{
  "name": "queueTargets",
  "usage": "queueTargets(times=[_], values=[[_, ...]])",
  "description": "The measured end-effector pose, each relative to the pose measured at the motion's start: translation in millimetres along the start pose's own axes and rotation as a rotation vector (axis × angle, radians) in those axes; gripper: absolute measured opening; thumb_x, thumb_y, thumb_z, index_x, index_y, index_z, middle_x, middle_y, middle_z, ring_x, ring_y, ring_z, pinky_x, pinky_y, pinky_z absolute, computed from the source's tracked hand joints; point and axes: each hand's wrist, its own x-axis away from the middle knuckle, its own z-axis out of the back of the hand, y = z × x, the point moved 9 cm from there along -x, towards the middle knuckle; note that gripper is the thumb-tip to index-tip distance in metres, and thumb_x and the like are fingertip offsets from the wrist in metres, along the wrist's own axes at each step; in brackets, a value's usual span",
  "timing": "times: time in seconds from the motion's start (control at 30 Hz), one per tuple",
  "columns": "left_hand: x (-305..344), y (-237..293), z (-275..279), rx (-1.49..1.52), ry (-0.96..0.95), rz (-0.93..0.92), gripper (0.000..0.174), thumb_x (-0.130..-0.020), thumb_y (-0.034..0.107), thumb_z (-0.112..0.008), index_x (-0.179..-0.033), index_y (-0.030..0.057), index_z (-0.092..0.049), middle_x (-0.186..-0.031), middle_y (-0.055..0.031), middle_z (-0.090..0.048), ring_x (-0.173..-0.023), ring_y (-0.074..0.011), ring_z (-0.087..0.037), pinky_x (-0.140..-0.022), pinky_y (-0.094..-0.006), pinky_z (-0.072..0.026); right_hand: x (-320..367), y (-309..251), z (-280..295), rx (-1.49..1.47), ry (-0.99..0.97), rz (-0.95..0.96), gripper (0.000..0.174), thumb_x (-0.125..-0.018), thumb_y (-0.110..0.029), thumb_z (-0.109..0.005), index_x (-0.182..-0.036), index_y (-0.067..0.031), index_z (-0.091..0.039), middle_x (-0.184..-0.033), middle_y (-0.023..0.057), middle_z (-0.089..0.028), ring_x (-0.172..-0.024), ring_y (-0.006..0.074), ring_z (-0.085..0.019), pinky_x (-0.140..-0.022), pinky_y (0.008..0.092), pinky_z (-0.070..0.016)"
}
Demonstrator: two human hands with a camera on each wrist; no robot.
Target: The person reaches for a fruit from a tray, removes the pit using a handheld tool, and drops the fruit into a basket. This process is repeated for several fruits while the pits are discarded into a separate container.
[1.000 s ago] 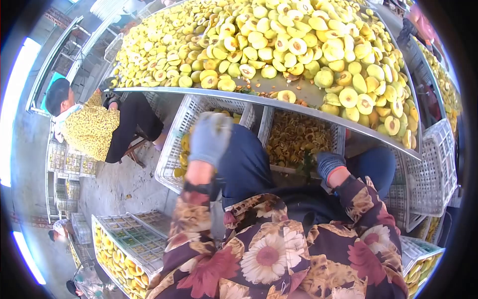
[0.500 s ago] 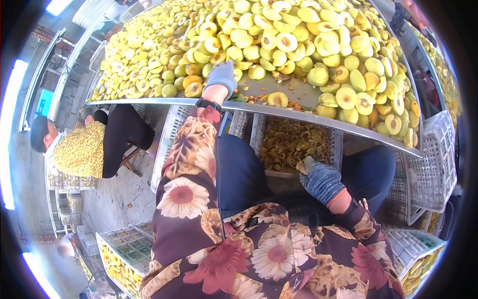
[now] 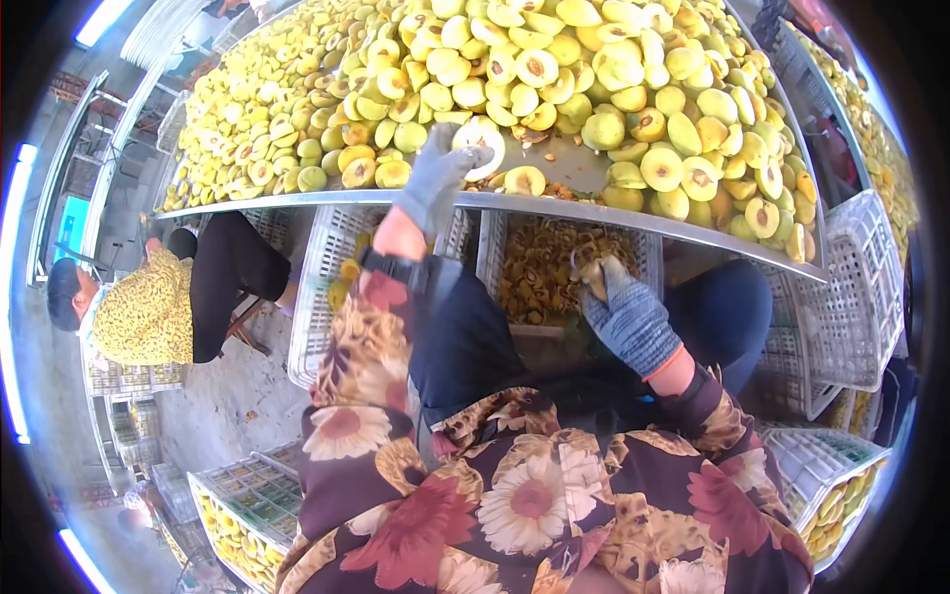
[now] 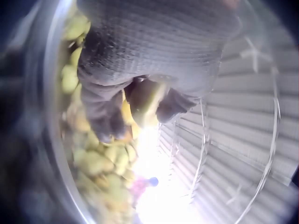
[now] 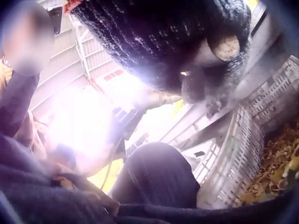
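Note:
In the head view, my gloved left hand is over the table's near edge, holding a pale yellow fruit half between thumb and fingers. The left wrist view has that fruit piece pinched under the grey glove. My right hand, in a blue-grey knitted glove, is above a crate of brown scraps. Its fingers curl round a small light-brown handle-like piece, whose pale round end sticks out of the dark glove in the right wrist view. A heap of fruit halves covers much of the table.
The metal table edge runs above both knees. A white crate with some fruit stands below on the left, and stacked crates are at the right. A seated person works at the far left.
My left hand has gone from over the left crate up to the heap and now holds a fruit half. The right hand has risen from its lower, partly hidden place, showing the small piece.

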Motion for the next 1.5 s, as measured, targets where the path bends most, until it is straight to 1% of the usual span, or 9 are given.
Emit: queueTargets(times=[0.03,0.13,0.27,0.57,0.73,0.87,1.27,1.4,1.5], values=[[31.3,9.6,-32.7,0.582,-0.105,0.152,0.04,-0.081,0.014,-0.063,-0.118,0.0022,-0.051,-0.106,-0.0113,-0.061,-0.098,-0.0259,-0.061,-0.083,-0.0325,-0.0486,-4.3,-6.3,8.0,-0.031,0.074,0.035,0.029,-0.084,-0.024,-0.062,-0.103,-0.0063,-0.05,-0.072,0.0191,-0.062,-0.065,0.0365,-0.063,-0.058,0.0438,-0.0507],[65.5,39.0,-51.5,0.016,-0.074,-0.211,0.038,-0.083,0.004,-0.06,-0.118,0.0008,-0.049,-0.107,-0.0117,-0.06,-0.097,-0.0234,-0.061,-0.082,-0.0328,-0.051,-19.3,-27.8,21.0,-0.06,0.231,0.138,0.029,-0.084,-0.024,-0.063,-0.103,-0.0062,-0.051,-0.071,0.0203,-0.062,-0.065,0.0365,-0.063,-0.057,0.0433,-0.0507],[104.0,61.1,-70.5,-0.506,0.005,-0.518,0.039,-0.081,-0.002,-0.062,-0.118,0.0009,-0.049,-0.106,-0.0126,-0.061,-0.095,-0.0233,-0.062,-0.081,-0.0335,-0.0523,-41.9,-30.6,0.2,0.037,0.027,0.044,0.03,-0.085,-0.021,-0.062,-0.108,-0.0034,-0.055,-0.08,0.0186,-0.061,-0.07,0.036,-0.063,-0.063,0.0452,-0.0493],[114.1,43.8,-57.7,-0.481,0.138,-0.652,0.042,-0.074,-0.005,-0.068,-0.114,0.0009,-0.054,-0.105,-0.0141,-0.065,-0.094,-0.0323,-0.062,-0.084,-0.0355,-0.0489,-53.9,-44.7,-15.2,0.051,0.001,-0.063,0.032,-0.088,-0.023,-0.056,-0.111,-0.0014,-0.054,-0.083,0.0216,-0.061,-0.074,0.0375,-0.063,-0.068,0.0451,-0.0504],[102.0,13.7,-53.6,0.079,0.077,-0.337,0.033,-0.081,-0.004,-0.061,-0.114,0.0006,-0.055,-0.107,-0.0127,-0.063,-0.095,-0.0246,-0.062,-0.085,-0.0326,-0.0481,-61.1,-58.7,-10.3,0.138,0.048,0.062,0.037,-0.086,-0.024,-0.058,-0.113,0.0002,-0.052,-0.086,0.0227,-0.062,-0.079,0.0367,-0.063,-0.072,0.0451,-0.0504],[104.3,20.3,-47.1,-0.328,0.111,-0.441,0.031,-0.083,-0.001,-0.06,-0.113,0.0008,-0.056,-0.104,-0.0109,-0.063,-0.095,-0.0206,-0.061,-0.085,-0.0312,-0.0475,-58.6,-51.4,-24.3,0.071,-0.128,-0.095,0.038,-0.086,-0.024,-0.058,-0.113,0.0006,-0.052,-0.086,0.0237,-0.06,-0.08,0.0384,-0.062,-0.072,0.0462,-0.0498],[112.0,25.3,-39.6,-0.487,0.29,-0.654,0.02,-0.076,0.006,-0.067,-0.096,0.0047,-0.062,-0.088,-0.0083,-0.065,-0.083,-0.0233,-0.062,-0.077,-0.0324,-0.048,-55.7,-48.4,-49.3,0.015,-0.252,-0.155,0.041,-0.086,-0.027,-0.056,-0.115,0.0019,-0.049,-0.093,0.0257,-0.06,-0.084,0.0412,-0.061,-0.074,0.0476,-0.0492],[97.0,-4.2,-36.7,0.057,0.175,-0.381,0.013,-0.083,0.011,-0.059,-0.093,0.0037,-0.062,-0.087,-0.0093,-0.065,-0.083,-0.0231,-0.062,-0.077,-0.0321,-0.0477,-53.1,-45.6,-57.0,-0.025,-0.245,-0.098,0.037,-0.086,-0.027,-0.056,-0.111,-0.0007,-0.049,-0.09,0.0262,-0.062,-0.086,0.0428,-0.061,-0.076,0.0488,-0.0491],[96.3,-5.7,-37.0,0.01,0.118,-0.364,0.013,-0.09,0.011,-0.052,-0.094,0.0014,-0.059,-0.087,-0.0092,-0.065,-0.082,-0.0233,-0.063,-0.078,-0.0332,-0.0481,-50.3,-53.1,-54.6,-0.171,-0.391,-0.225,0.037,-0.085,-0.024,-0.056,-0.113,-0.0008,-0.049,-0.088,0.025,-0.062,-0.083,0.0388,-0.063,-0.072,0.0457,-0.051]])
